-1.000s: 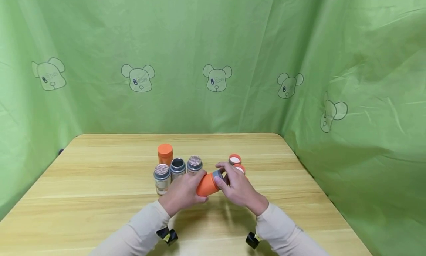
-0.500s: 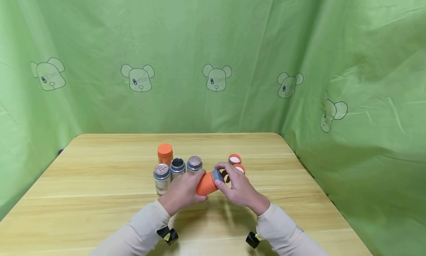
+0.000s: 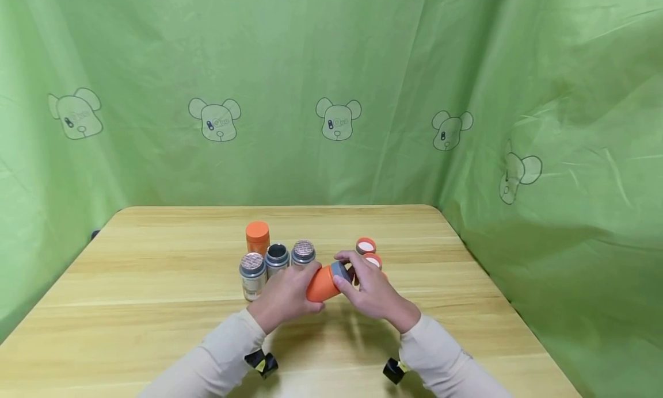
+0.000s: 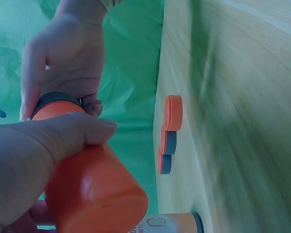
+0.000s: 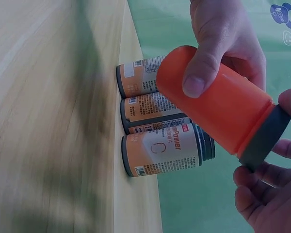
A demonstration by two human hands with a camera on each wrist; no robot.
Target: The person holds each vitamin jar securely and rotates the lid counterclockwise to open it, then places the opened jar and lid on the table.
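My left hand (image 3: 287,297) grips the body of an orange plastic bottle (image 3: 322,284), its thumb lying across the side in the left wrist view. The bottle is tilted above the table, its grey cap (image 5: 265,137) pointing toward my right hand (image 3: 370,289). Fingers and thumb of the right hand pinch that cap around its edge. Behind the left hand stand three bottles with uncovered grey necks: two have silver foil seals, a left one (image 3: 252,278) and a right one (image 3: 303,253), while the middle bottle (image 3: 277,256) shows a dark open mouth.
An orange-lidded bottle (image 3: 257,237) stands upright at the back of the group. To the right, orange-and-grey lids (image 3: 365,245) lie in a row on the wooden table (image 3: 155,329), partly hidden by the right hand. Green curtain (image 3: 279,53) hangs behind and beside the table.
The right hand's fingers have shifted slightly on the grey cap, showing more of it than one second ago. The left hand and the orange bottle stay nearly in place.
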